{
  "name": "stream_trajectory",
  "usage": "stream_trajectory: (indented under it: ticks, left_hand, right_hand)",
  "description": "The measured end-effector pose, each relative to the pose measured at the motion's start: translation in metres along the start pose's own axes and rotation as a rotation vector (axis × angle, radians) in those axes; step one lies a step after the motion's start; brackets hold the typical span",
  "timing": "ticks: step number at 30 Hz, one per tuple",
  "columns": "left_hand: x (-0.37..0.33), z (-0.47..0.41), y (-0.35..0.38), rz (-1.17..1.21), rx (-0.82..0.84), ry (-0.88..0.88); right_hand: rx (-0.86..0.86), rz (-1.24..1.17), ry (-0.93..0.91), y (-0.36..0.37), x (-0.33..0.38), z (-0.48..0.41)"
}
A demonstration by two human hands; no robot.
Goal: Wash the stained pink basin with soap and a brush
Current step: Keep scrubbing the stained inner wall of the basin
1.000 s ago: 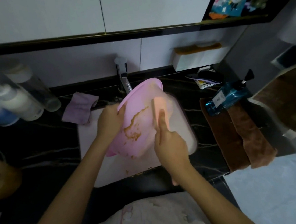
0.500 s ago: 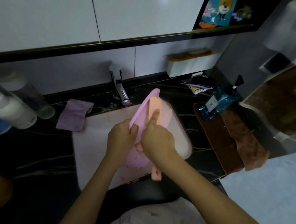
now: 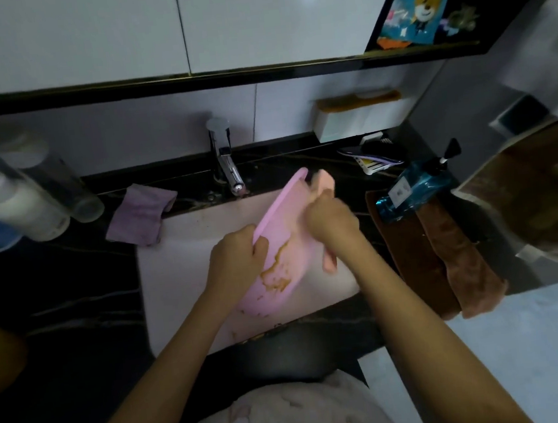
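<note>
The pink basin (image 3: 281, 231) is tilted on its edge over the white sink (image 3: 178, 249), brown stains showing on its lower inside. My left hand (image 3: 237, 257) grips its near rim. My right hand (image 3: 332, 219) holds a peach-coloured brush (image 3: 323, 180) against the basin's right side; the brush head pokes out above my fingers and the handle end shows below my wrist. The brush bristles are hidden.
A chrome tap (image 3: 228, 168) stands behind the sink. A purple cloth (image 3: 140, 214) lies left of it. Pump bottles (image 3: 11, 205) stand at the far left. A blue soap bottle (image 3: 412, 187) and brown towels (image 3: 447, 248) lie at the right.
The basin has turned so its stained inside shows again. My right hand with the brush has moved up and right along the basin.
</note>
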State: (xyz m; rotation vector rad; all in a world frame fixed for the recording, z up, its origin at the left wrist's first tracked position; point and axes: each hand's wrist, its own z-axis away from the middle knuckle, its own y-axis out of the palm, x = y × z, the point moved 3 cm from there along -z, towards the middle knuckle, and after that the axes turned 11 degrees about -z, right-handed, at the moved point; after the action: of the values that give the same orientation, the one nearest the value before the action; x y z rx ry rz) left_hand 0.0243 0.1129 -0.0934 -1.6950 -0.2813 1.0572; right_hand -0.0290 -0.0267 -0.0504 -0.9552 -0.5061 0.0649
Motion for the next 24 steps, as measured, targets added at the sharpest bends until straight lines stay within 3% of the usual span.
stream_trajectory:
  ticks: [2, 4, 9, 13, 15, 18, 22, 24]
  left_hand:
    - [-0.007, 0.002, 0.004, -0.035, 0.014, 0.054]
    - [-0.012, -0.004, 0.003, -0.037, 0.003, 0.068]
    - [-0.003, -0.021, -0.004, 0.002, -0.033, -0.012]
    - [0.003, -0.013, -0.005, 0.008, -0.037, 0.009]
    - [0.006, -0.009, -0.007, -0.001, -0.038, 0.019]
    - [0.015, -0.001, -0.012, -0.006, -0.038, 0.056]
    - [0.029, 0.004, -0.018, -0.013, -0.046, 0.07]
    - [0.032, 0.004, -0.021, 0.026, -0.058, 0.043]
  right_hand:
    - [0.056, 0.009, 0.14, -0.007, -0.007, -0.01]
    - [0.047, -0.002, 0.126, -0.01, -0.014, 0.006]
    - [0.098, -0.046, -0.267, 0.014, -0.004, 0.063]
    - [0.046, -0.157, -0.046, -0.005, 0.002, -0.018]
    - [0.05, -0.084, 0.064, -0.014, -0.004, -0.042]
    - [0.051, -0.044, 0.036, -0.012, -0.021, -0.059]
    - [0.203, -0.417, 0.03, -0.02, -0.028, -0.053]
    - [0.233, -0.461, -0.049, -0.027, -0.021, -0.04]
